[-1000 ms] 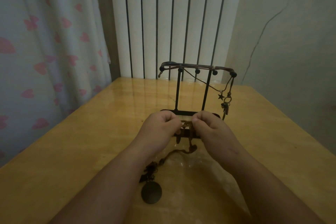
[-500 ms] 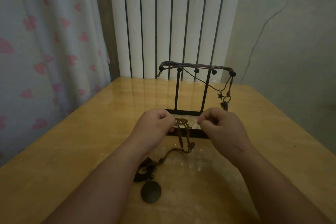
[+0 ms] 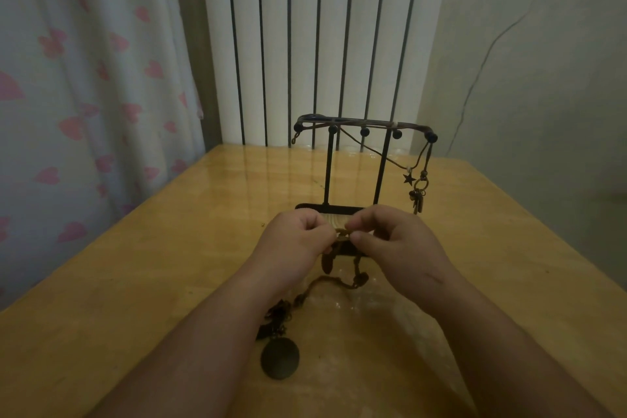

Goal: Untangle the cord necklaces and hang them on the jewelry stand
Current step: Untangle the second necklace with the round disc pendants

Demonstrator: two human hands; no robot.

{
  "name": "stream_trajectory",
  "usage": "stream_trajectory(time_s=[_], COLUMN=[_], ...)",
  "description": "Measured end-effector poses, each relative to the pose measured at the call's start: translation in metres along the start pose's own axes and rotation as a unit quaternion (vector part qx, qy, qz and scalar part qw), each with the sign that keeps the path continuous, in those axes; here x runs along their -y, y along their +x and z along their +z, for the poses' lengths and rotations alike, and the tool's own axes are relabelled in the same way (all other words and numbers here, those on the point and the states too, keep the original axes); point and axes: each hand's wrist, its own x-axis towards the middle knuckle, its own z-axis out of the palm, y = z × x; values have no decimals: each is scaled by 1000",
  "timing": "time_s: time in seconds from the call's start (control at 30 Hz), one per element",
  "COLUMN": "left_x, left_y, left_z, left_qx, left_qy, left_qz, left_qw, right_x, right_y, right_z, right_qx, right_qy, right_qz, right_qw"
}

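A black metal jewelry stand (image 3: 363, 128) rises at the middle of the wooden table (image 3: 135, 268). Cord necklaces lie along its top bar, and a star charm (image 3: 409, 179) and a bunch of small keys (image 3: 418, 197) dangle at its right end. In front of the stand's base, my left hand (image 3: 296, 245) and my right hand (image 3: 395, 245) pinch a knot of brown cord (image 3: 342, 233) between their fingertips. The tangled cord (image 3: 334, 280) trails down onto the table toward me and ends in a dark round pendant (image 3: 280, 358).
A white ribbed radiator (image 3: 322, 41) stands behind the table's far edge. On the left hangs a curtain with pink hearts (image 3: 84, 95). A plain wall with a thin cable (image 3: 481, 68) is on the right.
My hands spread apart about half a second ago, stretching the knot, and have now come close together again over it. The stand and pendant have not moved.
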Motion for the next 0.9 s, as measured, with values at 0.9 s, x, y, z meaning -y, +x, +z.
stream_trajectory(time_s=[0.9], left_x=[1], left_y=[4], left_z=[-9], left_qx=[-10], left_qy=[-23], left_qz=[-35], left_qw=[999], right_x=[3], right_y=[1], right_z=[-13], right_qx=[-39], right_qy=[193], right_qz=[59], right_qw=[979])
